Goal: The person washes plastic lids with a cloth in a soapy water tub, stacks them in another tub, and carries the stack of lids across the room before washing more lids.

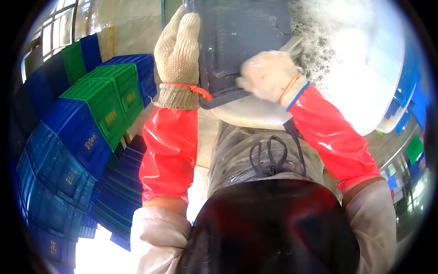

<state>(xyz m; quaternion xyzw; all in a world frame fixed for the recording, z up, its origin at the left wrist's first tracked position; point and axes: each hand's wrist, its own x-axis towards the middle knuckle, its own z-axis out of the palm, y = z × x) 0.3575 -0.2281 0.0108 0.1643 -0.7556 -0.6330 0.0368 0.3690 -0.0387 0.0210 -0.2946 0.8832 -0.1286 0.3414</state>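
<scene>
gloved in pale knit, the left hand lay along the left edge of a dark grey plastic container, fingers nearly straight; i could not tell whether it gripped. the right hand, blurred, was curled near the container's lower right part, a greyish strip showing just beyond it; whether the hand held that strip was unclear. the container lay over the left part of a white tub, beside thick suds. shiny red sleeves covered both forearms. green crates and blue crates stood stacked at left.
</scene>
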